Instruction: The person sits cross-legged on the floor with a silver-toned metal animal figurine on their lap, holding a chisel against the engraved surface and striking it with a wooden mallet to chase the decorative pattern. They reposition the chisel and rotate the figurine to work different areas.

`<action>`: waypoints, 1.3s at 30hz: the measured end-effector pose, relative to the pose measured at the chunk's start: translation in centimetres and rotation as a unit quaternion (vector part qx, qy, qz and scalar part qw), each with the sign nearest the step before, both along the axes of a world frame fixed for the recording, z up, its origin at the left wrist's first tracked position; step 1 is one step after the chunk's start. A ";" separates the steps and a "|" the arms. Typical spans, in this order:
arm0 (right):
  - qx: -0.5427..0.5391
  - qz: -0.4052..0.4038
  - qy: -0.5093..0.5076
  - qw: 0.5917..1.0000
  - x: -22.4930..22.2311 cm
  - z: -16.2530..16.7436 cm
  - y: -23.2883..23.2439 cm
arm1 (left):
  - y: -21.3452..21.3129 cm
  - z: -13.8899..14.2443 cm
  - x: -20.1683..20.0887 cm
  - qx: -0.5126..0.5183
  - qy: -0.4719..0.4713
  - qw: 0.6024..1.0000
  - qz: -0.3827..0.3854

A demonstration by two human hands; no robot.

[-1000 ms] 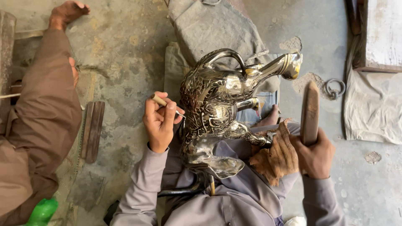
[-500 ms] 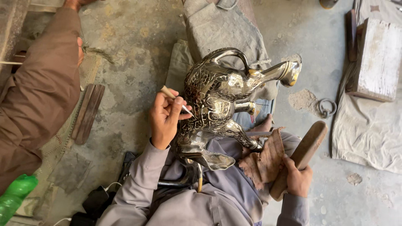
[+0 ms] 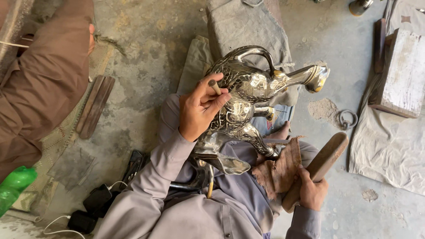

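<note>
Head view: left hand presses punch against ornate metal pitcher.

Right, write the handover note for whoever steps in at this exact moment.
Left hand: holds a small punch with its tip against the engraved silver vessel.
Right hand: grips a wooden mallet, raised clear of the vessel.
The vessel lies across the lap, a brown rag under its lower part.
Done: engraved pattern covers most of the visible body.
Left: cannot tell which areas remain unworked.
</note>
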State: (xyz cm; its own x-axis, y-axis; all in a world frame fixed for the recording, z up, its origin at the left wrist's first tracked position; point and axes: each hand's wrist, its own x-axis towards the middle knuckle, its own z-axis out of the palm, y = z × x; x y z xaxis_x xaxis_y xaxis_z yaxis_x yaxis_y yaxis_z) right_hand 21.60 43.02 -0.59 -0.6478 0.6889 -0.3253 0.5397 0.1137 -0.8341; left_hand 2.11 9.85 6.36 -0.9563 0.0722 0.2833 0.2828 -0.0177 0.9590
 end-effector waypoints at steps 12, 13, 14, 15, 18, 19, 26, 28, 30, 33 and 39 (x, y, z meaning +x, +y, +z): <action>0.209 0.230 0.067 0.948 -5.9 7.7 -3.0 | 1.8 -3.6 -0.3 -0.062 0.113 0.989 0.066; 0.257 0.254 0.079 0.929 -6.8 8.9 -3.7 | 1.8 -3.6 -0.3 -0.082 0.134 0.984 0.082; 0.305 0.275 0.093 0.907 -8.1 9.9 -4.2 | 1.7 -3.5 -0.4 -0.101 0.159 0.977 0.098; 0.374 0.303 0.092 0.872 -9.5 10.9 -4.5 | 1.6 -3.4 -0.4 -0.098 0.162 0.977 0.097; 0.560 0.358 0.079 0.743 -12.7 13.3 -5.6 | 1.5 -3.2 -0.2 -0.085 0.163 0.979 0.088; 0.616 0.360 0.077 0.697 -13.6 13.9 -6.0 | 1.4 -3.1 -0.3 -0.078 0.164 0.980 0.083; 0.728 0.419 -0.083 0.536 -17.4 21.2 -8.9 | 1.5 -2.0 -0.2 -0.083 0.159 0.980 0.083; 0.703 0.418 0.018 0.575 -17.0 23.5 -9.7 | 1.6 -1.8 -0.4 -0.073 0.170 0.980 0.074; 0.606 0.439 0.112 0.654 -16.6 25.0 -10.8 | 1.6 -1.8 -0.4 -0.076 0.171 0.980 0.070; 0.538 0.477 0.187 0.670 -16.6 26.5 -12.0 | 1.5 -2.2 -0.2 -0.102 0.151 0.980 0.083; 0.669 0.474 0.172 0.547 -16.1 27.5 -13.8 | 1.1 -3.0 -0.5 -0.167 0.222 0.954 0.113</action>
State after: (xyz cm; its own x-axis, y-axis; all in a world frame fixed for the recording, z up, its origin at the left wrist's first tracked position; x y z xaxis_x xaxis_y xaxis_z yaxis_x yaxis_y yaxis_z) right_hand 5.46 29.25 26.90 -0.7847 -0.5356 0.3121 -0.4521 0.8389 0.3030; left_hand 1.56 10.97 3.35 -0.7498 0.0350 0.6607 0.6221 0.3775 0.6859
